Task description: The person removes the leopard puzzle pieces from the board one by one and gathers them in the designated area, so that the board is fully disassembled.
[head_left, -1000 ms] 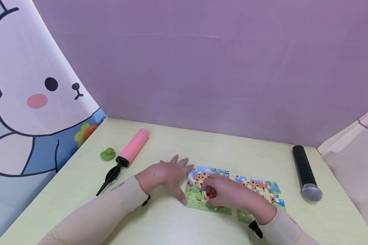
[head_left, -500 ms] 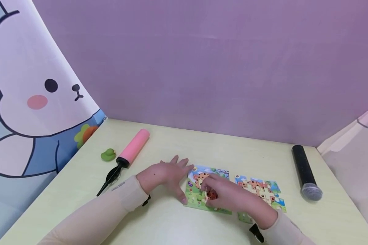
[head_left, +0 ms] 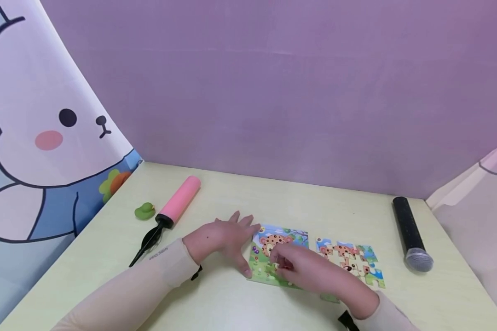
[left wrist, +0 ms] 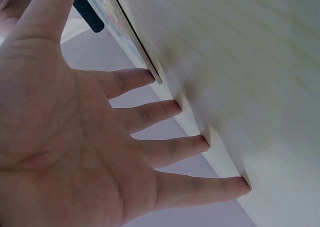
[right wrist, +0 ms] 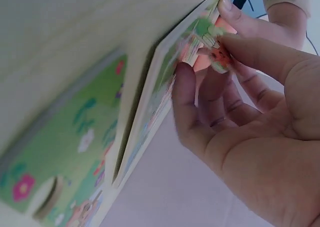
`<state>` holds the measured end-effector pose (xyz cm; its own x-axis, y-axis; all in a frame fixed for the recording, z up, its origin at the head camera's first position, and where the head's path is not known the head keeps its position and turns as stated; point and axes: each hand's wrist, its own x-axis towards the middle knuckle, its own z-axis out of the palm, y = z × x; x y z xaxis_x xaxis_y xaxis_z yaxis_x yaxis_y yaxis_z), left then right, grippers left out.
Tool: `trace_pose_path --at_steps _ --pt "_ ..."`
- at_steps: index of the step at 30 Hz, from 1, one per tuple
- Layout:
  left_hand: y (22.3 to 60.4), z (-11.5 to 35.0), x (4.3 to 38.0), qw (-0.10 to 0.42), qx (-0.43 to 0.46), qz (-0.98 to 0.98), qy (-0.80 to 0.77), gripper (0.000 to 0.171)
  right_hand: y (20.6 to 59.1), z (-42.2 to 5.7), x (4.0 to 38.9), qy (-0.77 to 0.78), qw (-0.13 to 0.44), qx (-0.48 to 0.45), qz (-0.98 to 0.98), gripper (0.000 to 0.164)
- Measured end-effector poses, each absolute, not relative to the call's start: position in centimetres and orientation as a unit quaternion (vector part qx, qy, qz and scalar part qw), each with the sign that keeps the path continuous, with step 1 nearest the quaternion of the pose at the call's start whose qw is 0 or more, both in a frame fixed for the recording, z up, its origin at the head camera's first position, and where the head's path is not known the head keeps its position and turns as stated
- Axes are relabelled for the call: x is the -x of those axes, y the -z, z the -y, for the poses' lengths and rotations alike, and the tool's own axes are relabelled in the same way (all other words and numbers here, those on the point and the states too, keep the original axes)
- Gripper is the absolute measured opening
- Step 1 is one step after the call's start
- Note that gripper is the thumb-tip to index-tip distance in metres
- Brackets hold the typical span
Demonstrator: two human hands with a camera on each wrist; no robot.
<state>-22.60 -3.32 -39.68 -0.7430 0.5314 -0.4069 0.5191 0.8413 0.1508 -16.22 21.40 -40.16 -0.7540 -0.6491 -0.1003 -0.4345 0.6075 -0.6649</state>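
Observation:
A square picture puzzle board with a spotted cartoon animal lies on the table between both hands. My left hand is spread flat along its left side, thumb at the near left corner and index fingertip at the upper left. In the left wrist view the fingertips rest on the tabletop, one of them against the board's edge. My right hand is over the board's lower right part. Its thumb and fingers pinch a small green and orange puzzle piece, tilted close to the board's surface.
A second puzzle with gaps between its pieces lies to the right, partly behind the right forearm. A black microphone is farther right. At left lie a pink hand pump and a green toy duck. A purple backdrop rises behind the table.
My right hand has dropped slightly toward me and turned, uncovering more of the animal's head and covering the board's near right corner. The left hand stays in place.

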Motion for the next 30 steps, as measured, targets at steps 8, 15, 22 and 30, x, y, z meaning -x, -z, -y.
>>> trace_pose_path --at_steps 8,15,22,30 --pt "39.8 3.4 22.6 0.22 -0.282 -0.934 -0.009 0.134 38.5 -23.1 15.2 0.325 0.101 0.295 -0.893 0.018" --pt "39.9 3.4 22.5 0.219 -0.279 -0.935 -0.013 0.134 36.9 -26.8 14.3 0.326 0.052 0.28 -0.902 0.016" --pt "39.8 3.4 22.4 0.223 -0.278 -0.934 -0.013 0.133 36.5 -31.3 13.6 0.342 0.059 0.272 -0.897 0.02" --pt "39.8 3.3 22.5 0.221 -0.282 -0.934 -0.014 0.133 37.1 -35.4 13.4 0.328 0.07 0.259 -0.906 0.019"
